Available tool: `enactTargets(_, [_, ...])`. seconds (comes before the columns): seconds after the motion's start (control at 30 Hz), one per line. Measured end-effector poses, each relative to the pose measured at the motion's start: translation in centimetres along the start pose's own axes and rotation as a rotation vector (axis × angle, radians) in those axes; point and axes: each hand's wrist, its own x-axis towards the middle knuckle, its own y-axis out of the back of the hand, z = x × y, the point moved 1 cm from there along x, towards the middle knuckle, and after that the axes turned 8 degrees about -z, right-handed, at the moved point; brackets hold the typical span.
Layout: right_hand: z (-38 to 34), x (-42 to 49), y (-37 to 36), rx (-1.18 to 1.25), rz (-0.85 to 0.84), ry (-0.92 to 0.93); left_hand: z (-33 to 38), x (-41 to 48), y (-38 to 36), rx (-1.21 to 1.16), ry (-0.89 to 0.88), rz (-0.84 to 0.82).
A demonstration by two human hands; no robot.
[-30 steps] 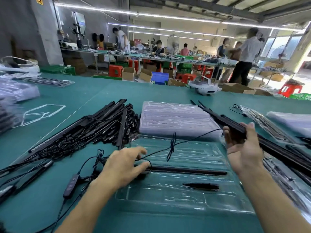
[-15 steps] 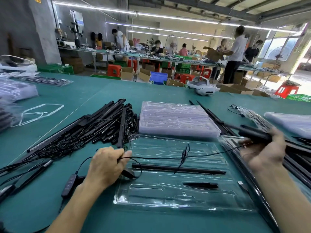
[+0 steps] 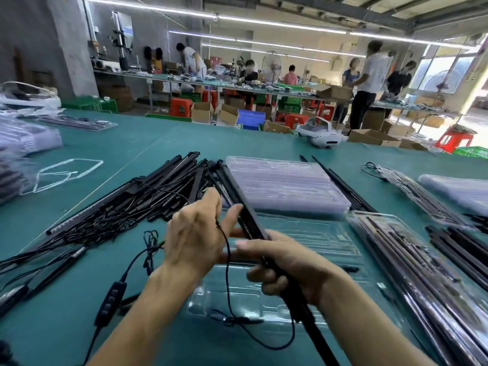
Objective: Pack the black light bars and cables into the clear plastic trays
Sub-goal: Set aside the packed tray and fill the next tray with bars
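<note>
Fluorescent strips light a busy packing hall, where a long green table (image 3: pixel 126 143) fills the foreground and other workers stand at benches behind. At the near edge, a person's right hand (image 3: pixel 287 262) wraps its fingers around a black light bar (image 3: pixel 248 220), held at a slant above an open clear tray (image 3: pixel 319 239). The left hand (image 3: pixel 192 239) pinches the bar's thin cable (image 3: pixel 227 262) and its thumb touches the bar, while the cable hangs in a loop over the tray's near end. An inline controller (image 3: pixel 108 302) lies on the table just left of the tray.

Packing appears to be in its middle stretch. The tray under the hands looks only partly filled: a dark end of something shows in it past the right hand, and a small black piece (image 3: pixel 237 320) rests in a near compartment, though the hands hide most of the moulded slots. The bar in hand is not yet seated. To the right, a filled tray (image 3: pixel 412 262) holds bars and cables, with further loose bars beside it. Plenty remains: a tangled pile of loose bars (image 3: pixel 148 191) sprawls to the left, and a stack of empty trays (image 3: pixel 285 183) waits just behind the open one. A white headset (image 3: pixel 320 133) sits at the table's far edge.
</note>
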Motion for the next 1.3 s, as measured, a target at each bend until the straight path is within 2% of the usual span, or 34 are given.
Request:
enactTargets(0.13, [0.0,0.4,0.0,-0.087,0.031,0.062,-1.0,0.3,-0.3,-0.154,0.078,-0.125])
enactTargets(0.27, [-0.1,-0.4,0.6,-0.123,-0.027,0.103,-2.3,0.5,-0.5,-0.264,0.036,-0.181])
enactTargets(0.37, [-0.4,-0.5,1.5,-0.019,0.122,0.078,-4.1,0.2,-0.2,-0.507,0.046,-0.316])
enactTargets(0.43, [-1.0,-1.0,2.5,0.096,0.246,0.135,-5.6,-0.3,0.0,-0.536,0.060,-0.368])
enactTargets(0.5, [-2.0,-1.8,3.8,0.230,0.326,0.278,-6.9,-0.7,-0.2,-0.545,0.111,-0.315])
enactTargets(0.6, [-3.1,-3.1,5.2,0.349,0.322,0.452,-8.1,-1.0,-1.0,-0.553,0.218,-0.223])
enactTargets(0.7, [-3.9,-4.0,6.0,0.375,0.329,0.518,-9.0,-1.3,-1.7,-0.397,0.333,-0.116])
enactTargets(0.83, [-4.6,-5.2,6.8,0.370,0.420,0.597,-10.5,-1.5,-2.1,-0.269,0.605,0.109])
enactTargets(0.9, [-4.6,-5.7,7.1,0.404,0.436,0.650,-11.5,-1.5,-1.9,-0.407,0.778,0.260])
enactTargets(1.03, [-4.0,-6.5,7.5,0.462,0.412,0.729,-13.7,-1.2,-1.5,-0.907,1.073,0.470])
enactTargets(1.13, [-3.9,-6.5,7.7,0.576,0.411,0.801,-14.0,-1.0,-1.5,-0.987,1.100,0.482])
enactTargets(1.23, [-4.0,-6.3,7.8,0.753,0.412,0.888,-13.2,-0.6,-1.2,-0.996,1.017,0.478])
enactTargets(1.3, [-3.9,-5.9,7.8,0.828,0.424,0.791,-12.2,0.0,-0.7,-1.003,0.901,0.433])
